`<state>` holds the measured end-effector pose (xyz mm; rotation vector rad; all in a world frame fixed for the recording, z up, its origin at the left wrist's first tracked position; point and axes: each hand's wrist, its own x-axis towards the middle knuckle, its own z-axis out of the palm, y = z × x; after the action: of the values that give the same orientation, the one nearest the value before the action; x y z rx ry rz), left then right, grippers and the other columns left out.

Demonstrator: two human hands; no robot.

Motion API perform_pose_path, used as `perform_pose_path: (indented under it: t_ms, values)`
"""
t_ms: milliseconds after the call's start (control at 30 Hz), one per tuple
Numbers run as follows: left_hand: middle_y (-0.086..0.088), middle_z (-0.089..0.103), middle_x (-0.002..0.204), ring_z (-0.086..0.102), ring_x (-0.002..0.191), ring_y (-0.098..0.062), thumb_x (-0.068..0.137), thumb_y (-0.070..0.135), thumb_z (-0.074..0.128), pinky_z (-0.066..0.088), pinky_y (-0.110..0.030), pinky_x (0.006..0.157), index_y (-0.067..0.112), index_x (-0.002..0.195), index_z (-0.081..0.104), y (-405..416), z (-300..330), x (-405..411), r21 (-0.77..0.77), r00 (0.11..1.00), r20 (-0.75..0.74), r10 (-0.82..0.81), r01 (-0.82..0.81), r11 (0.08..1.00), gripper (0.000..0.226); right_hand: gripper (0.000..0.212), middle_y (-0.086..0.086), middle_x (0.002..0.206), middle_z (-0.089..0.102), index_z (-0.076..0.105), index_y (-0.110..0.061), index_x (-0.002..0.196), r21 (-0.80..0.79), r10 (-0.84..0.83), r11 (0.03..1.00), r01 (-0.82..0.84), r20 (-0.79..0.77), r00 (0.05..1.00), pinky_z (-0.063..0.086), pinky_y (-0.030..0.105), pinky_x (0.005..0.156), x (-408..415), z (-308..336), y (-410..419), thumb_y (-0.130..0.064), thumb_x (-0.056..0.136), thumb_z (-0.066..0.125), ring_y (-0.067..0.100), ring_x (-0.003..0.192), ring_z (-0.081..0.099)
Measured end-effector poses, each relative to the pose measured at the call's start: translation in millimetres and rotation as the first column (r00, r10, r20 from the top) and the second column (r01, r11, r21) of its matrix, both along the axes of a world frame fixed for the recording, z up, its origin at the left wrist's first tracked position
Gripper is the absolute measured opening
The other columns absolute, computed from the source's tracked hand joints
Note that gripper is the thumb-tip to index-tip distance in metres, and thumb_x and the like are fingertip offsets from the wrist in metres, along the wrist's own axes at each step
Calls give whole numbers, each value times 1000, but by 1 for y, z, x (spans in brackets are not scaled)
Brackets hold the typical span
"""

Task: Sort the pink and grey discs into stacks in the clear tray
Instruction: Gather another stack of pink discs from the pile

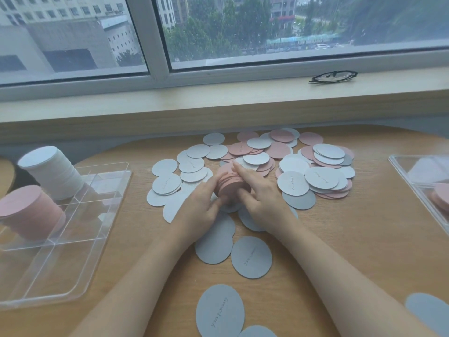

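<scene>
Both hands are cupping a short pile of pink discs (232,184) at the table's centre: the left hand (201,207) is curling round its 9 o'clock side, the right hand (261,198) round its 3 o'clock side, index finger lying across the top. Squaring the edges before lifting would probably be keeping the pile from fanning out. The discs are looking thin, matte and card-like. The clear tray (97,224) is sitting at 9 o'clock, already holding 1 pink stack (26,210) and 1 pale grey stack (52,173).
</scene>
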<state>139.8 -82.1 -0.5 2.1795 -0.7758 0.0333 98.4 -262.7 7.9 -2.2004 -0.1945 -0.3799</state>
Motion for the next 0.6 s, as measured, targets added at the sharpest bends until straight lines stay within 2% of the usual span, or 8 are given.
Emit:
perform_pose_path:
  t_ms: [67, 100, 167, 233, 333, 433, 533, 600]
  values:
    - [7, 55, 141, 51, 127, -3, 97, 25, 54, 40, -22, 105, 26, 152, 39, 1, -3, 2, -18, 1000, -9, 2, -2, 1000, 56, 60, 1, 151, 47, 44, -18, 148, 8, 2, 1000, -2, -31, 1000, 30, 29, 116, -2, 3, 0, -26, 89, 46, 10, 141, 38]
    - [6, 55, 142, 50, 130, -8, 96, 25, 53, 41, -27, 107, 26, 151, 40, 1, -4, 2, -23, 1000, -10, 10, -10, 1000, 56, 58, 0, 147, 52, 46, -21, 147, 32, -3, 999, 4, -50, 999, 33, 29, 114, -2, 6, -1, -30, 90, 45, 9, 137, 43]
    - [6, 58, 136, 52, 125, -11, 97, 21, 54, 43, -31, 105, 25, 144, 45, 1, -3, 2, -41, 999, -23, 40, -41, 998, 48, 46, -4, 130, 65, 54, -25, 140, 137, -34, 989, 45, -82, 996, 42, 29, 106, -1, 12, -4, -33, 96, 46, 8, 121, 56]
    - [7, 60, 130, 54, 118, -8, 99, 13, 56, 43, -23, 100, 31, 134, 49, 1, 0, 0, -76, 998, -44, 45, -48, 996, 40, 31, -8, 118, 68, 63, -23, 127, 183, -143, 971, 154, -69, 987, 46, 35, 100, 6, 15, -9, -26, 101, 48, 9, 109, 61]
    - [6, 64, 115, 57, 92, -5, 100, 11, 55, 41, -15, 81, 39, 118, 49, 2, 3, -2, -95, 993, -108, 54, -64, 993, 34, 26, -2, 116, 64, 68, -22, 118, -90, -325, 944, 317, -93, 941, 44, 44, 99, 32, 14, -18, -22, 99, 50, 20, 109, 59]
    - [6, 62, 92, 50, 68, -4, 97, 8, 53, 37, -15, 64, 37, 106, 51, 3, 3, -3, -107, 984, -159, 82, -100, 989, 30, 37, 1, 120, 58, 63, -21, 127, -354, -364, 894, 276, -212, 907, 40, 39, 99, 56, 14, -19, -37, 94, 56, 24, 115, 54]
    - [9, 59, 84, 50, 67, -2, 91, 12, 49, 36, -13, 61, 35, 100, 50, 1, 6, -5, -132, 981, -177, 83, -108, 985, 24, 50, 1, 122, 52, 59, -22, 128, -523, -363, 823, 221, -185, 913, 37, 37, 100, 66, 17, -15, -52, 88, 61, 24, 118, 47]
    - [8, 61, 87, 51, 70, -2, 85, 20, 45, 37, -13, 62, 33, 99, 51, 1, 7, -5, -135, 978, -193, 85, -112, 985, 20, 47, 2, 123, 50, 60, -23, 125, -575, -334, 797, 185, -165, 928, 36, 37, 102, 70, 18, -13, -51, 87, 63, 24, 121, 42]
